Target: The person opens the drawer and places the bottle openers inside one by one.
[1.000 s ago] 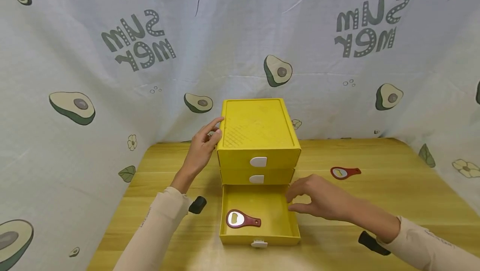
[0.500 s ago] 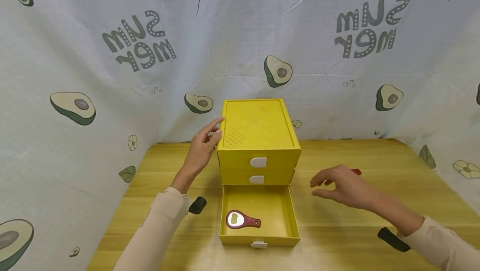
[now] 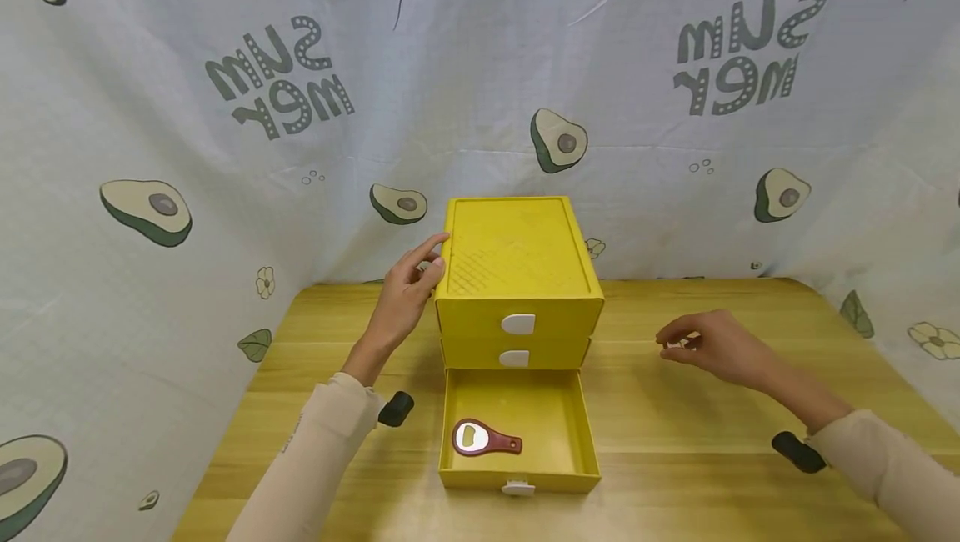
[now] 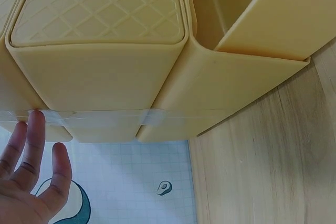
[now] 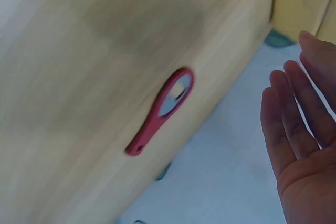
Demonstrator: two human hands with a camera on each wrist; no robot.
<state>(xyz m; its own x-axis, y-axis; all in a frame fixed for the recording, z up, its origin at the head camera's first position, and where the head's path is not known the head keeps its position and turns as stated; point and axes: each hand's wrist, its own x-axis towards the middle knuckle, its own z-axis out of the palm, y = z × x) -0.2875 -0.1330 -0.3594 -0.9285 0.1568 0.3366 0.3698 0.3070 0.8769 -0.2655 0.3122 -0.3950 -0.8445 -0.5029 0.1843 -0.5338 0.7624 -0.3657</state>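
My left hand [image 3: 401, 300] rests its fingertips against the left side of a yellow drawer unit [image 3: 517, 246]; the left wrist view shows straight fingers [image 4: 35, 137] near a strip of clear tape on that side. The lowest drawer [image 3: 555, 409] is pulled out. Inside it lies a bottle opener [image 3: 504, 443] with a dark red handle. To the right of the unit, my right hand [image 3: 727, 350] hovers above the table with nothing in its fingers. A second red bottle opener [image 5: 152, 124] lies on the table below it, mostly hidden by the hand in the head view.
The wooden table [image 3: 645, 475] carries the unit and ends at a pale curtain [image 3: 480, 67] printed with avocados. Two upper drawers with white handles [image 3: 517, 323] are closed. A black camera piece [image 3: 798, 452] sits at my right wrist.
My right hand has moved from the right edge of the open drawer, out to the right and farther back, over the bottle opener on the table. My left hand stays in place.
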